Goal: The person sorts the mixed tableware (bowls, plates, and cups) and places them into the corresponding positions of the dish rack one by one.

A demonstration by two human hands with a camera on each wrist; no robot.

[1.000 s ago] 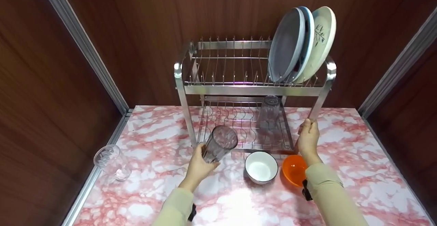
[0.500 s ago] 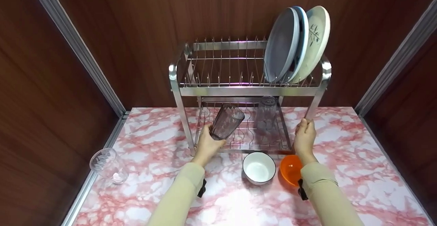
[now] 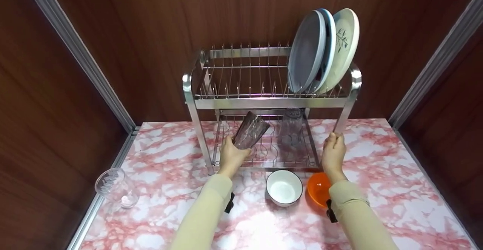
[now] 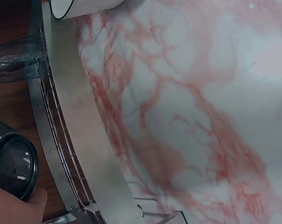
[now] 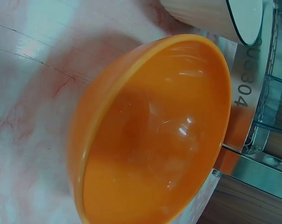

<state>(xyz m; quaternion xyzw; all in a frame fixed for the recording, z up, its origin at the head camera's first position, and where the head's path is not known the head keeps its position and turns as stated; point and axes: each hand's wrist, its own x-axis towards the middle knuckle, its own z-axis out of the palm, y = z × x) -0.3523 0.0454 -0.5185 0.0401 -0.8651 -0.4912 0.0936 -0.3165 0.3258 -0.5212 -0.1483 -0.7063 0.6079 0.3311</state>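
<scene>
My left hand grips a smoky ribbed drinking glass at its lower end. The glass is tilted, leaning up and to the right, inside the lower tier of a two-tier metal dish rack. In the left wrist view, the round base of the glass shows beside my fingers, near the rack's front bar. My right hand holds the rack's front right leg. A second smoky glass stands upside down at the right of the lower tier.
Three plates stand on edge at the upper tier's right. Before the rack sit a white bowl and an orange bowl. A clear glass lies at the left. Brown panels enclose the marbled table.
My left hand has carried the smoky glass forward from in front of the rack into the lower tier, changing its tilt. My right hand keeps its hold on the rack leg.
</scene>
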